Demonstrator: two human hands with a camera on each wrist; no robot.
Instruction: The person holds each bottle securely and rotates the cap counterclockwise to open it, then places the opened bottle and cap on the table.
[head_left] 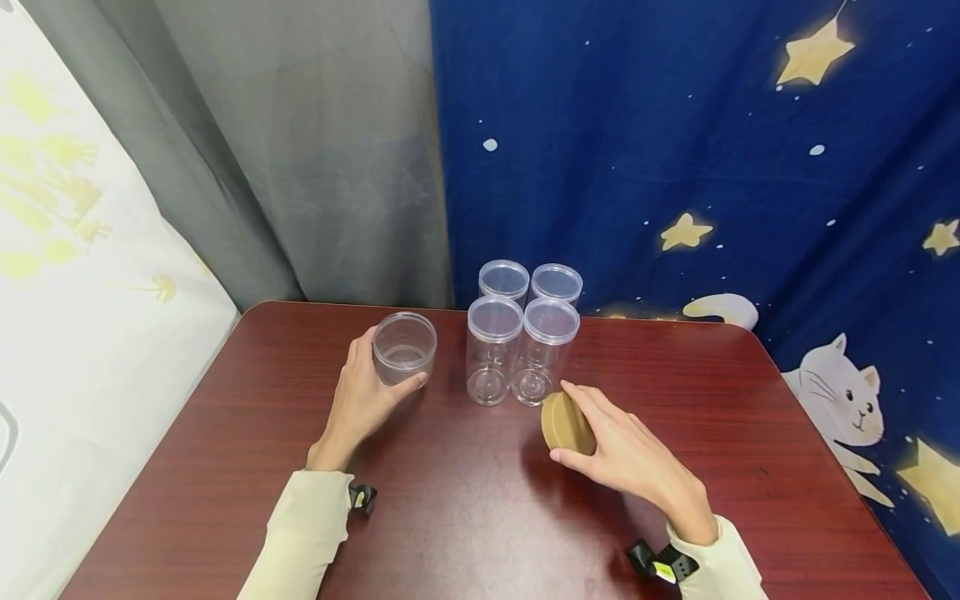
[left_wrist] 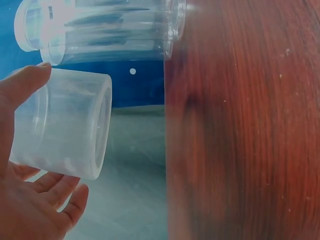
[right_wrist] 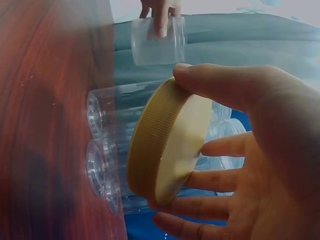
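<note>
My left hand point(head_left: 360, 407) grips a short, wide, translucent plastic jar point(head_left: 406, 354), with thumb and fingers round its sides. In the left wrist view this short jar point(left_wrist: 70, 122) hangs upright above the table, its base apart from the surface. On the right, my right hand point(head_left: 630, 450) holds a round tan screw lid point(head_left: 564, 423) with ribbed edges, tilted almost on its side. The right wrist view shows the thumb on one edge of the lid point(right_wrist: 152, 142) and fingers at the opposite edge. The lid is off the table, just in front of the tall jars.
Several tall clear jars point(head_left: 491, 354) stand upright in two close rows at the back middle of the dark red wooden table point(head_left: 465, 500). A grey curtain point(head_left: 337, 167) and a blue star-patterned curtain point(head_left: 600, 167) hang behind the table. White cloth point(head_left: 90, 375) is at the left.
</note>
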